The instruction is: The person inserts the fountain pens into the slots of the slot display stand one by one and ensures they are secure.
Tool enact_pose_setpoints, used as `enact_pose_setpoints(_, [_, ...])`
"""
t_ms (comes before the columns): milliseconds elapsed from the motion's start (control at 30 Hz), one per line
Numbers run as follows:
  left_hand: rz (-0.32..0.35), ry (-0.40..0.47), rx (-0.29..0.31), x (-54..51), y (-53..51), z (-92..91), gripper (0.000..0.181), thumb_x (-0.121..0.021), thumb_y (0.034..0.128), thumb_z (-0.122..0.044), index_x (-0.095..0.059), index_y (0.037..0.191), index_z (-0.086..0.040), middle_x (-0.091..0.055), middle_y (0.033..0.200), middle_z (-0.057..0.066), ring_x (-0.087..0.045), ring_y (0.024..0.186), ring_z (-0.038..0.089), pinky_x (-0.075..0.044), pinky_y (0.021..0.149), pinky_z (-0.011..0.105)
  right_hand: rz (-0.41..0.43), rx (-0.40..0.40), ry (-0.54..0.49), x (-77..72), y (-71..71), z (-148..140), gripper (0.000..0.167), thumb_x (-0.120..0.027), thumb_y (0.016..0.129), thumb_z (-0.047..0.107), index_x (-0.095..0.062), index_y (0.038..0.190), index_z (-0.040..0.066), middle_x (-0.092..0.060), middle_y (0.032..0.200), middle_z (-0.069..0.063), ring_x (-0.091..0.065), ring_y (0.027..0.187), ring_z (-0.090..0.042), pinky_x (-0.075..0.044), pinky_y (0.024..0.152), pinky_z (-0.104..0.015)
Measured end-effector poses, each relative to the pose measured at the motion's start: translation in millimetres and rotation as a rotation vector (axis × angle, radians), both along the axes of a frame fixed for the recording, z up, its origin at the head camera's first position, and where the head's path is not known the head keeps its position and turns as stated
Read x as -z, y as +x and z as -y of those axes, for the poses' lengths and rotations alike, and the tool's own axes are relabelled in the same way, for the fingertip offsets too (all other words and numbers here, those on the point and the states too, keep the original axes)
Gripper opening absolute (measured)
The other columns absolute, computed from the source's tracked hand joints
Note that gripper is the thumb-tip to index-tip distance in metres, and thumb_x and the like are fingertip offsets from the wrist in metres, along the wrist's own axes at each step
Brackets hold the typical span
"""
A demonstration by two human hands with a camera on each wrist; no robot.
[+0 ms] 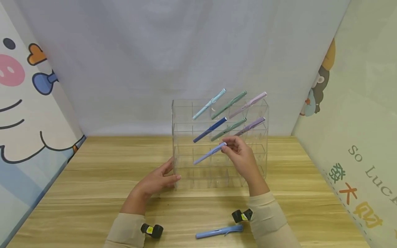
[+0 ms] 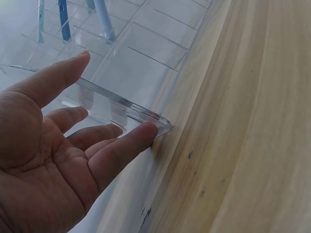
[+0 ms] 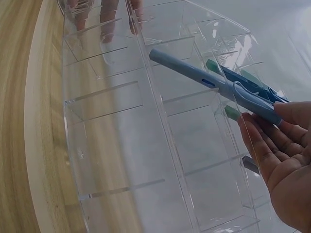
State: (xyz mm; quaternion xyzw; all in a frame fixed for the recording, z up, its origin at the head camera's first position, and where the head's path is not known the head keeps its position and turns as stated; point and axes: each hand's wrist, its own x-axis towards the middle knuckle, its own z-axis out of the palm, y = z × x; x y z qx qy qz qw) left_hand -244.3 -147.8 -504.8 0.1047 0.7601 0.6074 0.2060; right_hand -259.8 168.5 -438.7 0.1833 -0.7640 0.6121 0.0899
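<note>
My right hand (image 1: 242, 156) pinches the cap end of a periwinkle-blue pen (image 1: 206, 155) between thumb and fingers. The pen slants, its lower end at the left of the third tier of a clear acrylic pen rack (image 1: 173, 137). In the right wrist view, the same pen (image 3: 187, 71) leans across a divider, the right hand (image 3: 286, 170) at its clip end. My left hand (image 1: 156, 182) rests against the rack's lower left side. In the left wrist view the left hand (image 2: 53, 165) has spread, relaxed fingers, one touching the rack's edge near its corner.
Slanted in the top tier are a pale turquoise pen (image 1: 208, 105), a green pen (image 1: 227, 106) and a lilac pen (image 1: 246, 105). Below sit a dark blue pen (image 1: 209, 130), another green pen (image 1: 227, 130) and a purple pen (image 1: 251, 125). A light blue pen (image 1: 218, 232) lies on the wooden table (image 1: 93, 172).
</note>
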Motion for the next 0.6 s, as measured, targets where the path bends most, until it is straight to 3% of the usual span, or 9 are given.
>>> enact_pose_setpoints(333, [-0.005,-0.006,-0.007,-1.6,1.6,-0.8,0.089,-0.071,0.0910,-0.034,-0.013,0.159,-0.029,-0.016,0.164,0.012,-0.044,0.137,0.036,-0.049,0.102,0.045,0.002,-0.013,0.020,0.5,-0.3,-1.7,0.033,-0.061,0.099,0.019,-0.055,0.125,-0.001,-0.065,0.117,-0.017,-0.063,0.108,-0.028,-0.054,0.090,-0.021])
enact_pose_setpoints(600, [-0.003,0.001,0.005,-1.0,0.5,-0.6,0.088,-0.070,0.0920,-0.032,-0.013,0.159,-0.031,-0.014,0.164,0.011,-0.041,0.139,0.035,-0.048,0.103,0.044,-0.067,-0.024,-0.001,-3.5,0.4,-8.9,0.038,-0.058,0.101,0.021,-0.050,0.132,0.001,-0.062,0.127,-0.012,-0.060,0.118,-0.025,-0.053,0.093,-0.022])
